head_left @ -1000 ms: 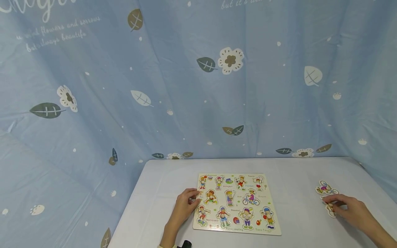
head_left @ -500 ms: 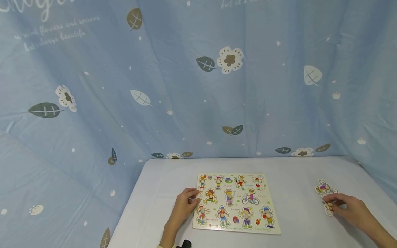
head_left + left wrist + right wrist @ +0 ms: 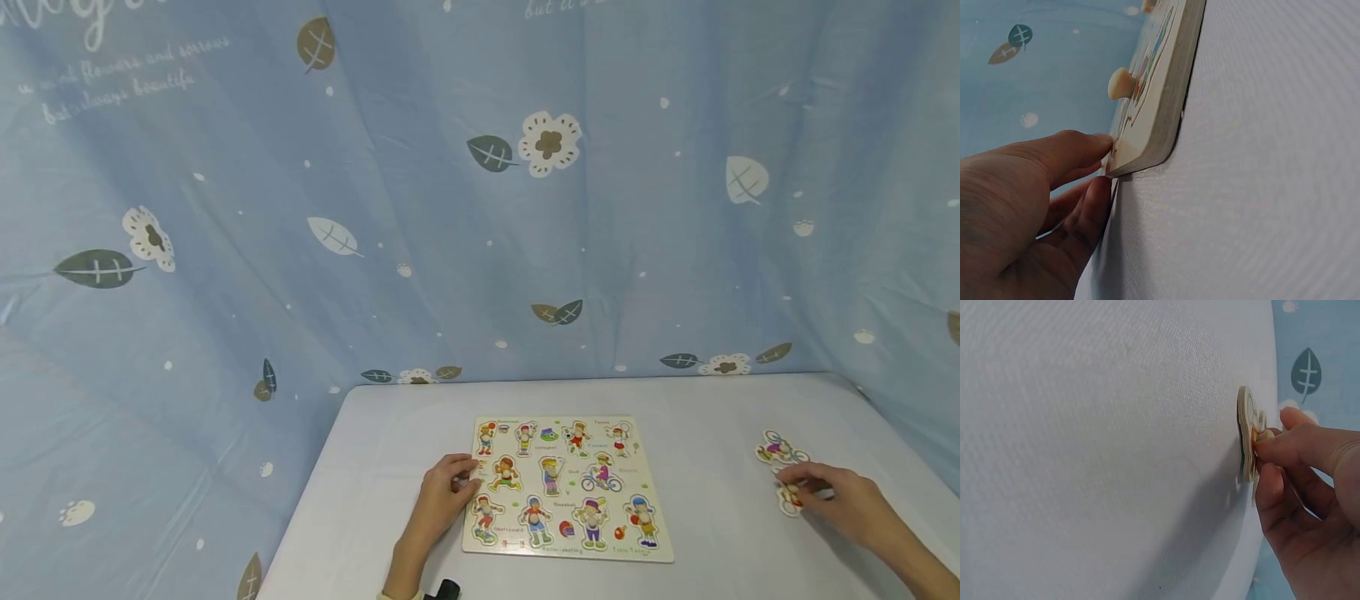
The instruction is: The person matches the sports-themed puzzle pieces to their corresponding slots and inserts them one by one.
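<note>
A wooden peg puzzle board (image 3: 525,500) with pictures of children at sports lies on the table, its knobbed pieces set in it. My left hand (image 3: 442,496) holds its left edge; the left wrist view shows the fingertips at the board's (image 3: 1166,119) side, beside a knob (image 3: 1121,84). Far to the right, my right hand (image 3: 851,504) pinches the knob of a small puzzle piece (image 3: 1245,434) between thumb and finger. Fingers partly cover this piece in the head view. Just behind it lies a bicycle puzzle piece (image 3: 782,448).
A white cloth covers the table (image 3: 720,433). Behind and to the left hangs a blue curtain (image 3: 420,167) with leaves and flowers, meeting the table's back edge. A small black object (image 3: 447,590) shows at the left wrist.
The head view has shifted slightly, so everything sits a little further left in it. Both hands keep nearly the same places, the left at the board and the right at the puzzle piece.
</note>
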`<state>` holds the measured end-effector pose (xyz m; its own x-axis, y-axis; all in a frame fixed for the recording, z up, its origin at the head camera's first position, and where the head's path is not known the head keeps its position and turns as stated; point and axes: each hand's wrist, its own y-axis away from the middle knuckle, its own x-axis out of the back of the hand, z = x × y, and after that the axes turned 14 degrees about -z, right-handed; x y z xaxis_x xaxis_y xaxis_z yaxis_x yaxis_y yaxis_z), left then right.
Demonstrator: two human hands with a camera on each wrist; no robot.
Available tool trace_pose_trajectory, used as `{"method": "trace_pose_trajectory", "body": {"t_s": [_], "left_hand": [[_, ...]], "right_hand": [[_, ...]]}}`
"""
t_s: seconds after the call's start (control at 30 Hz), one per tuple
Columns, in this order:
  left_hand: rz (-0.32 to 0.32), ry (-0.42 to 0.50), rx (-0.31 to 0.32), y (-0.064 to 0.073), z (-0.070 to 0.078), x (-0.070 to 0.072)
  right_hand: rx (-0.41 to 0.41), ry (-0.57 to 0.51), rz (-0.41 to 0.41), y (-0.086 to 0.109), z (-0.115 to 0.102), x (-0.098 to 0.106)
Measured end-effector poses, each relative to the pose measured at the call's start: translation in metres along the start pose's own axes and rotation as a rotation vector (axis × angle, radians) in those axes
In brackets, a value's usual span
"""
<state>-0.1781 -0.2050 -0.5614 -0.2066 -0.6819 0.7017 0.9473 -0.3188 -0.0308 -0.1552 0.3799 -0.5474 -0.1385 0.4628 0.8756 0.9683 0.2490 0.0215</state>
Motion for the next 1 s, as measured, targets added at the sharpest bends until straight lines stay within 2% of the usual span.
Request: {"method": "trace_pose_trajectory", "body": {"t_s": [0.13,0.3,0.7,0.83,1.0], "left_hand": [[0.019,-0.011,-0.019,0.000,-0.001,-0.001],[0.033,-0.014,-0.030,0.000,-0.002,-0.002],[0.016,-0.003,-0.008,0.000,0.000,-0.001],[0.010,0.004,0.009,0.000,0.000,-0.001],[0.008,0.008,0.010,0.000,-0.001,-0.001]], "right_hand": [[-0.048,0.005,-0.033,0.000,0.001,0.002],[-0.071,-0.003,-0.051,0.001,0.003,0.004],[-0.178,-0.061,-0.162,0.004,0.009,0.010],[-0.186,-0.065,-0.166,0.006,0.009,0.012],[-0.163,-0.065,-0.131,0.006,0.007,0.012]]}}
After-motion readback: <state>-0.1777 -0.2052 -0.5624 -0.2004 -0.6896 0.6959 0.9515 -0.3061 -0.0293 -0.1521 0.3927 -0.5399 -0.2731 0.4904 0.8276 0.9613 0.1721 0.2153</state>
